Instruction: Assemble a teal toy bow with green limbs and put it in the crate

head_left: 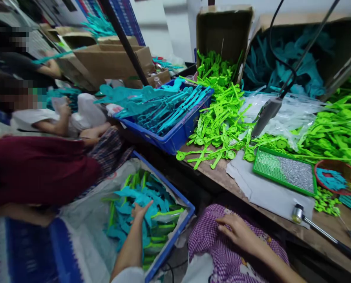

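Note:
My left hand reaches down into a blue crate on the floor lined with a clear bag. Its fingers rest on teal plastic pieces piled with green ones; whether it grips one I cannot tell. My right hand lies flat and empty on my lap, on purple checked cloth. The wooden table stands just beyond my knees.
On the table lie a heap of green plastic parts, a green tray of small screws, a red basket, a hammer, a hanging electric screwdriver and another blue crate of teal parts. Other people sit at left.

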{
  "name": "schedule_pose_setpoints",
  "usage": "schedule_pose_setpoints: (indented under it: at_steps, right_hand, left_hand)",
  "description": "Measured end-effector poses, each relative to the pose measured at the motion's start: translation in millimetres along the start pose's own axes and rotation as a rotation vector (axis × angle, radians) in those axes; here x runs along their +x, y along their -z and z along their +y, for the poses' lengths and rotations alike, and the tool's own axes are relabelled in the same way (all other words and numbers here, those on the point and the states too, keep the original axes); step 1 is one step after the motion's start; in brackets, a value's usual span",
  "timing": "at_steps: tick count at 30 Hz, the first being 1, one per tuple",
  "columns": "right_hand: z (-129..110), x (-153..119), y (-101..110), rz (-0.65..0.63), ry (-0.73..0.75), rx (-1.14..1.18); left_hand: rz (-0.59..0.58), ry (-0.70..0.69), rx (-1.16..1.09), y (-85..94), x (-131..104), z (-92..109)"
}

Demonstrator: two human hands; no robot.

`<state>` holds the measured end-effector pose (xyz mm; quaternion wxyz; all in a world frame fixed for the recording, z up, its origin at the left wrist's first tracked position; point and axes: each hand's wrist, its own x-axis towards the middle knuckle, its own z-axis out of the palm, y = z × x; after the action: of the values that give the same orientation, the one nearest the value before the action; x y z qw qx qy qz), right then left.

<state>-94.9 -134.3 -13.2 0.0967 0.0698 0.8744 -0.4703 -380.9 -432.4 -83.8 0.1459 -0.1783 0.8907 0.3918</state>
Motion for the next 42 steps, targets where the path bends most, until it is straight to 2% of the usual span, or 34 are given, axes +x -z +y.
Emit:
schedule_pose_setpoints:
  at_steps: [3, 5, 6, 7, 8, 9, 11, 12, 13, 14, 16, 17, 20, 24, 27, 31, 35, 40, 42]
  right_hand:
    - [11, -15, -2, 0.006, -0.111, 0.002]
    - [11, -28, 4, 0.026, -0.178, 0.005]
    - [8, -33, 8, 0.039, -0.196, 0.008]
    - [3, -36, 14, 0.049, -0.200, 0.011]
    - [-3, -37, 20, 0.055, -0.189, 0.014]
    - [-9, -34, 26, 0.058, -0.168, 0.013]
    - [-19, -23, 38, 0.064, -0.115, 0.000]
    - [-22, -16, 43, 0.071, -0.093, -0.014]
    - [-22, -10, 46, 0.089, -0.076, -0.034]
    - [-20, -7, 48, 0.118, -0.067, -0.053]
    - [-8, -10, 48, 0.184, -0.082, -0.054]
    - [1, -16, 46, 0.215, -0.104, -0.032]
    - [31, -47, 36, 0.321, -0.208, 0.060]
    - [53, -75, 28, 0.447, -0.282, 0.108]
    - [44, -65, 33, 0.436, -0.243, 0.094]
    - [17, -33, 44, 0.364, -0.110, 0.014]
    - [3, -17, 48, 0.322, -0.006, -0.041]
    - [9, -20, 52, 0.309, -0.036, -0.053]
    - [12, -20, 51, 0.309, -0.046, -0.052]
  left_hand:
    - [0.236, -0.040, -0.012, 3.3, 16, 20]
    - [0.341, -0.193, -0.045, 8.9, 13, 51]
    - [0.387, -0.293, -0.059, 12.8, 8, 72]
    - [0.483, -0.504, -0.083, 16.9, 2, 98]
    - [0.529, -0.728, -0.095, 20.4, -5, 128]
    - [0.535, -0.916, -0.092, 22.6, -12, 161]
    - [0.422, -1.165, 0.034, 20.6, -19, 233]
    - [0.338, -1.205, 0.142, 16.1, -19, 268]
    - [0.258, -1.174, 0.280, 10.0, -16, 301]
    - [0.206, -1.077, 0.437, 2.9, -10, 329]
    - [0.088, -0.855, 0.731, -10.1, 2, 369]
    - [0.061, -0.823, 0.764, -14.6, 8, 380]
    - [0.051, -0.819, 0.785, -16.8, 14, 386]
    - [0.176, -0.878, 0.724, -0.9, -3, 375]
    - [0.339, -0.957, 0.619, 11.6, -19, 377]
    - [0.493, -1.040, 0.586, 22.5, -29, 383]
    - [0.558, -0.957, 0.523, 37.9, -28, 377]
    - [0.659, -0.811, 0.341, 67.0, -25, 360]
    - [0.706, -0.737, 0.292, 72.0, -26, 355]
